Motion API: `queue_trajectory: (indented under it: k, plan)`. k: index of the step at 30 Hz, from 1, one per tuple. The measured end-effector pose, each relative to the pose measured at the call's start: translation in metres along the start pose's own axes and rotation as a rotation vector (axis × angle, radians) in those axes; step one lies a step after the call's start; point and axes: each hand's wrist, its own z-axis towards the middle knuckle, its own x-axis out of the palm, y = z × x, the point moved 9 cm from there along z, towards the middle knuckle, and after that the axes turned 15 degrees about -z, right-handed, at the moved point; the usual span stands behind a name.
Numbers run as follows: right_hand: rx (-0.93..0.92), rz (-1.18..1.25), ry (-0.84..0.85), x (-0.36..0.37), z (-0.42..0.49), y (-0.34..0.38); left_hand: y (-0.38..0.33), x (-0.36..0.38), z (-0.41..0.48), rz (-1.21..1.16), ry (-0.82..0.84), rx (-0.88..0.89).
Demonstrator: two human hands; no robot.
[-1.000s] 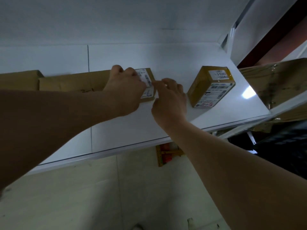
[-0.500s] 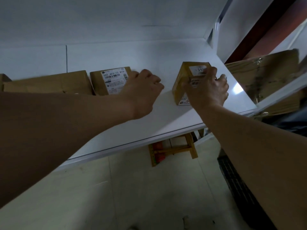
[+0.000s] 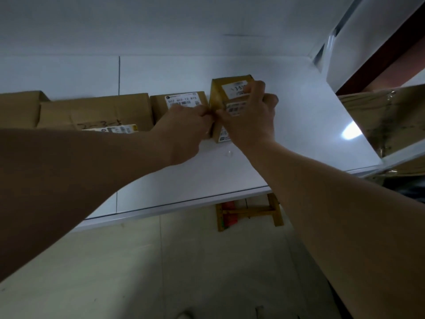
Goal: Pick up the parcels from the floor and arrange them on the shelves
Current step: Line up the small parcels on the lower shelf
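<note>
A small yellow-brown parcel [image 3: 219, 92] with white labels stands on the white shelf [image 3: 287, 134], right beside a brown labelled box [image 3: 181, 101]. My right hand [image 3: 249, 117] grips the yellow parcel over its top and front, fingers curled round it. My left hand [image 3: 184, 130] holds the parcel's left front edge with curled fingers, in front of the labelled box. Left of that box lies a wide flat carton [image 3: 92, 111] with handwriting, and another brown carton [image 3: 18, 107] at the far left.
The shelf's right part is bare up to its edge. A neighbouring shelf at the right holds a large wrapped carton [image 3: 386, 116]. Below, on the pale tiled floor [image 3: 184, 261], a small wooden stool [image 3: 250, 210] stands under the shelf.
My right hand slid the yellow parcel left until it stands against the labelled box. My left hand left that box and came onto the yellow parcel's left edge.
</note>
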Motion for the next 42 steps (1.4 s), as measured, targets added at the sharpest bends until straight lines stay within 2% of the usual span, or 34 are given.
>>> queue_trajectory:
  k: [5, 9, 14, 17, 21, 25, 28, 33, 37, 42]
  plan:
    - [0.033, 0.005, -0.025, 0.003, 0.003, 0.003, 0.004, -0.001, -0.002, -0.099, 0.041, -0.015]
    - [0.072, 0.028, -0.041, 0.004, 0.001, 0.005, 0.002, -0.002, -0.002, -0.081, 0.088, -0.030]
    - [0.089, 0.017, 0.024, 0.003, -0.002, 0.007, -0.001, -0.007, -0.006, -0.090, 0.145, -0.034]
    - [0.131, 0.032, 0.005, -0.009, -0.012, 0.002, -0.005, -0.014, -0.009, -0.093, 0.137, -0.025]
    - [0.157, -0.071, -0.097, -0.032, -0.038, -0.005, -0.011, -0.022, -0.018, -0.107, 0.115, -0.013]
    - [0.102, -0.157, 0.000, -0.027, -0.075, 0.006, -0.023, -0.034, -0.033, -0.022, 0.065, 0.007]
    - [0.102, -0.155, 0.019, -0.029, -0.103, 0.025, -0.026, -0.046, -0.058, -0.025, 0.045, -0.005]
    - [0.110, -0.185, 0.063, -0.044, -0.150, 0.073, -0.018, -0.068, -0.120, -0.072, 0.102, -0.026]
    - [0.117, -0.199, 0.119, -0.059, -0.193, 0.122, -0.019, -0.098, -0.178, -0.070, 0.133, 0.073]
    - [-0.017, -0.310, 0.125, -0.094, -0.239, 0.199, -0.004, -0.166, -0.257, -0.171, 0.100, 0.015]
